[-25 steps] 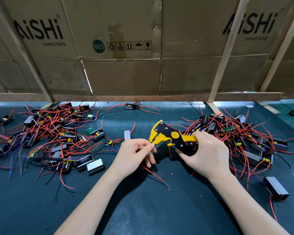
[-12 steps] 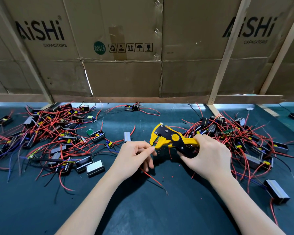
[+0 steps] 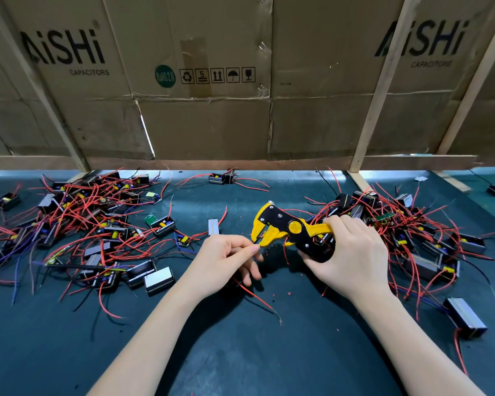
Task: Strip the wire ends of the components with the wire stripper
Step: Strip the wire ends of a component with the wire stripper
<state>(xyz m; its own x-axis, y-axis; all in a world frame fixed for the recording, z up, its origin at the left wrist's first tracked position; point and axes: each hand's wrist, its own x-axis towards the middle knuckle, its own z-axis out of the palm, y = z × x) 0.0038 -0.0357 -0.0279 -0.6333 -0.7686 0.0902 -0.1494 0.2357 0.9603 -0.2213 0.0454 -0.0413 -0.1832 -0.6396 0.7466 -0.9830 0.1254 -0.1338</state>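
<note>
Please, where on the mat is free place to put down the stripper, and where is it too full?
Free: the dark mat between the two forearms, holding only a loose red wire and small red bits; also the strip near the wooden rail, between the piles. Crowded: the left pile and the right pile behind the right hand.

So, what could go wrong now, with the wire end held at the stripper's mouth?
1. The left hand pinches the wire right at the mouth of the wire stripper, so its fingers may get nipped when the right hand squeezes.
2. The red wire trailing below the left hand could snag on the mat.
</note>
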